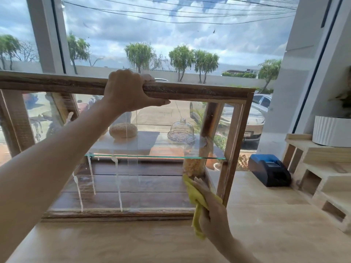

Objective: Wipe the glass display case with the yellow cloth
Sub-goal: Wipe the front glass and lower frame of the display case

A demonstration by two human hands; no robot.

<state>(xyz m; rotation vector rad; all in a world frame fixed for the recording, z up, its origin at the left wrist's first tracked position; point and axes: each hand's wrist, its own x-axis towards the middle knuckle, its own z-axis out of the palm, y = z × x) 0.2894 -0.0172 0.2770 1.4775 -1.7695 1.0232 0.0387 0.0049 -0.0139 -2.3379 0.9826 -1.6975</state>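
down at the glass display case (pixel 152 183) corner, her right hand (pixel 212 211) grips the yellow cloth (pixel 197 202) (left hand (pixel 129 92) clamps the frame), and hard rubbing may smear those drips.

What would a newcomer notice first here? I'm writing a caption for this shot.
A left hand grips the wooden top rail of the glass display case, centre frame. At its lower right corner, the right hand presses a yellow cloth to the glass; white drips streak the front pane.
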